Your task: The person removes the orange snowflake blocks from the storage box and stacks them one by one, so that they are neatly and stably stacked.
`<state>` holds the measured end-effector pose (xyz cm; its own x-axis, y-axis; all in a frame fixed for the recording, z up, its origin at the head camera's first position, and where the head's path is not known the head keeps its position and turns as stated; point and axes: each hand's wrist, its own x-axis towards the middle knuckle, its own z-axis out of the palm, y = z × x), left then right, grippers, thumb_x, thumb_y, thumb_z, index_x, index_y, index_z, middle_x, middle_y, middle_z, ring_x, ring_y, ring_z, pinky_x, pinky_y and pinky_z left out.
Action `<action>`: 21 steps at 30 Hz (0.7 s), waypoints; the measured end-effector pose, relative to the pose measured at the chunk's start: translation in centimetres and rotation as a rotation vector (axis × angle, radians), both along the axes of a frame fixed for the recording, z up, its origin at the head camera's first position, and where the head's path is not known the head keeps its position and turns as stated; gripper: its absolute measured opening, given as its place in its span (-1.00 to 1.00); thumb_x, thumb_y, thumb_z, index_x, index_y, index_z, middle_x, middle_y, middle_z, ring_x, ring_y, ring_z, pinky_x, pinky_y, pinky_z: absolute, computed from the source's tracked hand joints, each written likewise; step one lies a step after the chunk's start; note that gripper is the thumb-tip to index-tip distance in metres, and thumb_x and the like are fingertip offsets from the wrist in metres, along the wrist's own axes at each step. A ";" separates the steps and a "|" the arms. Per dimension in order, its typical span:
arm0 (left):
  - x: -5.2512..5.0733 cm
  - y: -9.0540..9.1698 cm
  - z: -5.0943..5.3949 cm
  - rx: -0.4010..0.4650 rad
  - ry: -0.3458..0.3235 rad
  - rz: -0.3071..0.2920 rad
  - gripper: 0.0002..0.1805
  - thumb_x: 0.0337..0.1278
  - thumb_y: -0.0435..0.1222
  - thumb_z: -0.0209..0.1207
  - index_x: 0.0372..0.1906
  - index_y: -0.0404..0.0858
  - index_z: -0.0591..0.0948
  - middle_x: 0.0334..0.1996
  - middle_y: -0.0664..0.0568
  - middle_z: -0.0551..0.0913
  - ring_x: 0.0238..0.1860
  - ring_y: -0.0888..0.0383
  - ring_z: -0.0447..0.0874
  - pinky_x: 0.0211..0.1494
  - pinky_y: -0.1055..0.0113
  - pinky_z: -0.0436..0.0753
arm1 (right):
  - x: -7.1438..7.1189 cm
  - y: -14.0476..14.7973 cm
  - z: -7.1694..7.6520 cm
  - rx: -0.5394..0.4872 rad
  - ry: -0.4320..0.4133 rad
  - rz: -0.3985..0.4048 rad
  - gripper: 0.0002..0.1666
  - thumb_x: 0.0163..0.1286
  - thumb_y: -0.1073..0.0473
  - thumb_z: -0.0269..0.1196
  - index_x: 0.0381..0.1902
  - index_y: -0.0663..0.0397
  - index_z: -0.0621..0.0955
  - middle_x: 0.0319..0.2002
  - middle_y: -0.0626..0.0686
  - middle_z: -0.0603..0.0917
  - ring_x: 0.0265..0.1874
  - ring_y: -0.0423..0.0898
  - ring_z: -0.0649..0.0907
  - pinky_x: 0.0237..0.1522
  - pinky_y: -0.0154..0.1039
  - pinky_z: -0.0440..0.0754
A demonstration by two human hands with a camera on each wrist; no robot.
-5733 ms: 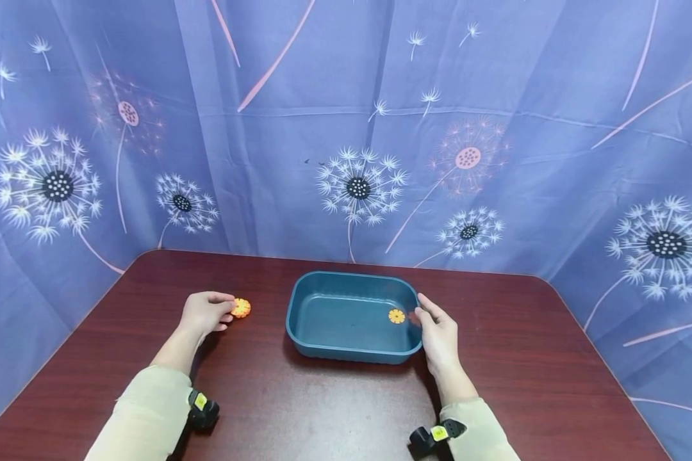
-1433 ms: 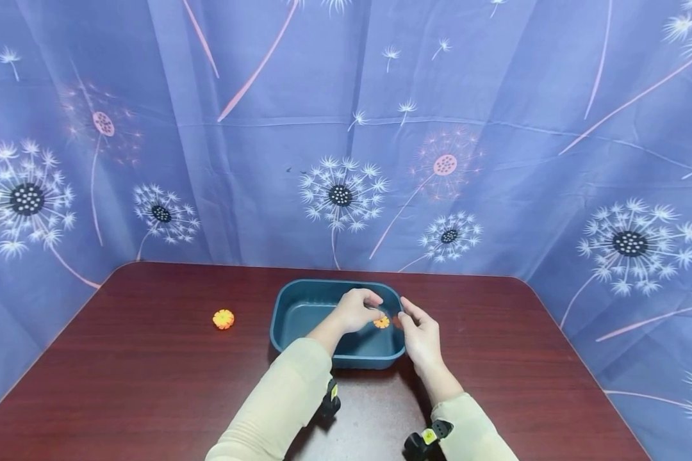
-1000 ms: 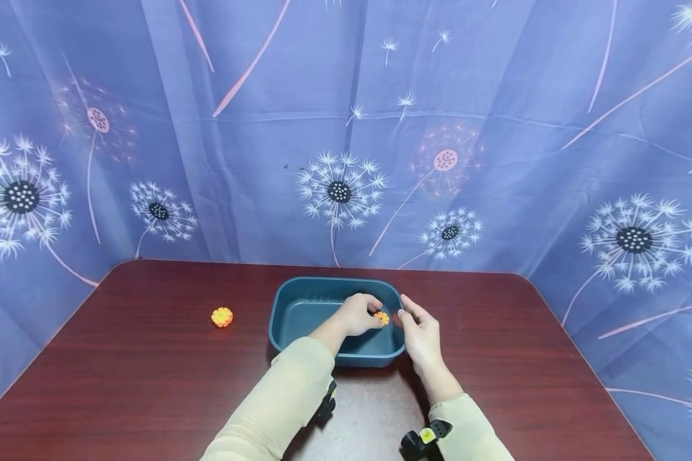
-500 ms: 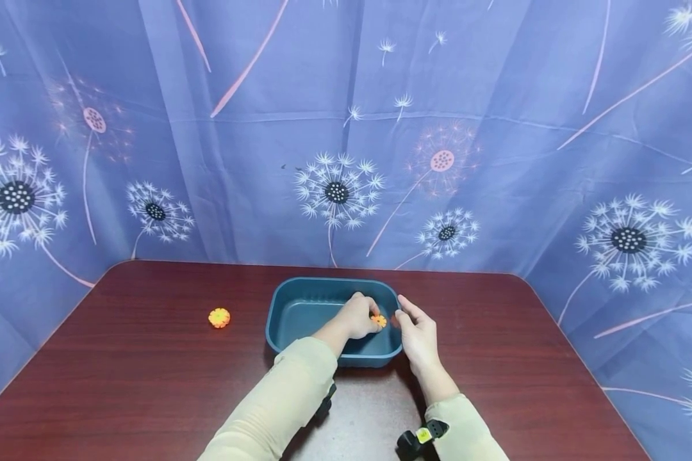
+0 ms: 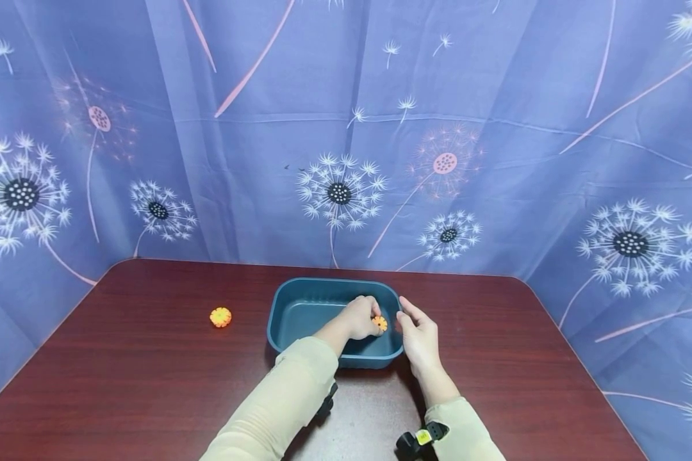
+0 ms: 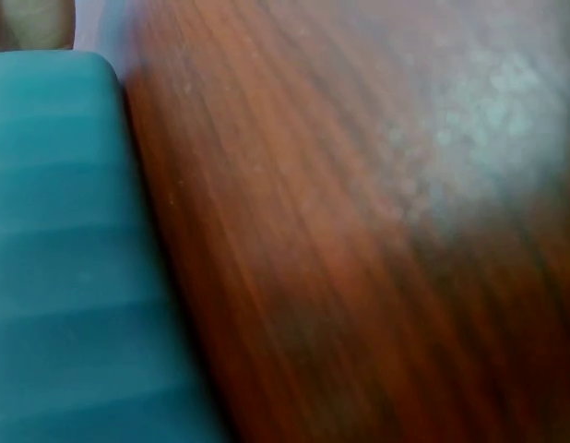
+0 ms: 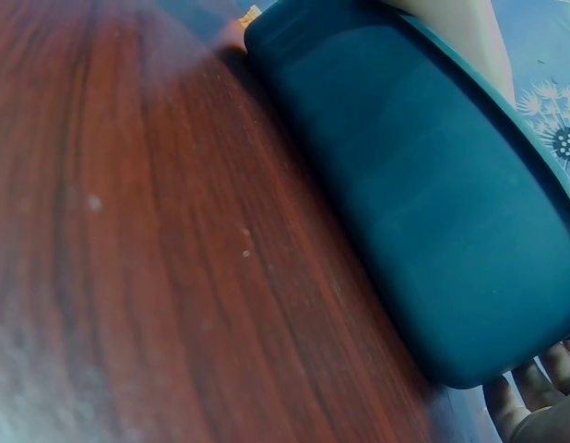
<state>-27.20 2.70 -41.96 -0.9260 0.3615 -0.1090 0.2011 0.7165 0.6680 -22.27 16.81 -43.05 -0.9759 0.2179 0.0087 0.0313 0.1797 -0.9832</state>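
Observation:
A dark teal plastic basin (image 5: 300, 320) stands on the table. My left hand (image 5: 354, 319) reaches down inside it. Thumb and fingertips pinch an orange notched, flower-shaped disc (image 5: 380, 323) near the basin's right end; the hand partly covers it. My right hand (image 5: 420, 336) grips the basin's right rim. In the right wrist view, its fingers (image 7: 534, 397) touch the basin's outer wall (image 7: 433, 203). Another orange-yellow disc (image 5: 220, 317) lies on the table left of the basin. The left wrist view shows mainly the basin's ribbed outer side (image 6: 73, 249).
The dark red-brown wooden table (image 5: 150, 371) has rounded back corners. A blue curtain (image 5: 248, 160) with dandelion prints hangs behind it and along the sides. Each sleeve carries a small black wrist camera (image 5: 418, 442).
My left hand has gone from the disc on the left of the table to inside the basin, lowering slightly and closing round the disc there. My right hand still holds the rim.

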 end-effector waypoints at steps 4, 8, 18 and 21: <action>-0.1 0.0 -0.1 0.075 -0.012 0.028 -0.72 -0.09 -0.38 0.38 -0.37 -0.20 0.45 -0.48 0.03 0.48 -0.41 0.18 0.42 -0.33 0.40 0.45 | 0.0 -0.1 0.0 0.004 0.006 -0.011 -0.53 0.40 0.22 0.07 0.26 0.05 0.47 0.24 0.17 0.50 0.00 0.08 0.59 0.00 -0.16 0.58; 0.0 -0.1 0.1 0.150 -0.048 0.062 -0.80 -0.02 -0.46 0.30 -0.40 -0.22 0.48 -0.51 0.02 0.50 -0.45 0.18 0.47 -0.35 0.40 0.50 | 0.1 -0.1 -0.1 0.007 0.001 -0.019 -0.53 0.39 0.22 0.08 0.26 0.04 0.48 0.24 0.15 0.50 0.04 0.04 0.57 0.00 -0.25 0.57; 0.4 -1.2 1.1 0.342 -0.164 0.060 -0.91 0.09 -0.48 0.21 -0.32 -0.31 0.54 -0.44 -0.05 0.55 -0.51 0.12 0.56 -0.42 0.31 0.63 | -0.2 0.1 0.0 -0.011 0.014 -0.019 -0.53 0.38 0.24 0.09 0.24 0.13 0.48 0.24 0.15 0.50 0.27 -0.07 0.42 0.24 -0.13 0.42; 0.7 -1.5 1.6 0.396 -0.169 0.049 -0.92 0.10 -0.49 0.19 -0.29 -0.35 0.56 -0.44 -0.06 0.56 -0.51 0.14 0.58 -0.43 0.31 0.65 | -0.3 0.2 0.0 -0.009 0.017 -0.027 -0.54 0.37 0.25 0.10 0.23 0.12 0.50 0.22 0.15 0.52 0.25 -0.08 0.44 0.16 -0.31 0.47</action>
<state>-26.54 1.19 -40.34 -0.9242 0.3617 -0.1224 0.0370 0.4039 0.9140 -22.56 16.98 -43.05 -0.9695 0.2442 0.0227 0.0197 0.1699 -0.9853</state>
